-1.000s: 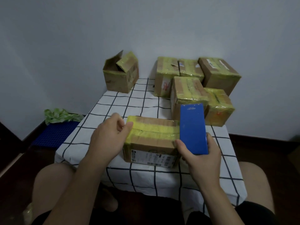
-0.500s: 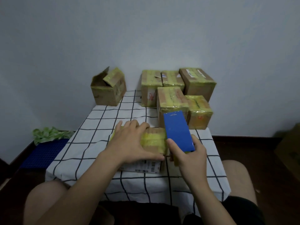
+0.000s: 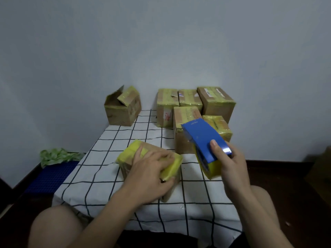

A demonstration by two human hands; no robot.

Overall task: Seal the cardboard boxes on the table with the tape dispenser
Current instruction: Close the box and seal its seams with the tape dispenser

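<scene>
A small cardboard box (image 3: 133, 153) wrapped in yellow tape sits near the table's front, turned at an angle. My left hand (image 3: 152, 169) lies on top of it, fingers spread over the lid and thumb hooked round its near right corner. My right hand (image 3: 227, 163) grips the blue tape dispenser (image 3: 202, 138) with its yellow roll, lifted just right of the box and apart from it.
Several taped boxes (image 3: 186, 115) are clustered at the table's back right. An open-flapped box (image 3: 123, 108) stands at the back left. The table has a white cloth with black grid lines (image 3: 111, 140). Green crumpled material (image 3: 57, 155) and a blue mat lie on the floor to the left.
The box has been rotated under my left hand, which moved from its left side onto its top. My right hand lifted the dispenser off the box and tilted it to the right.
</scene>
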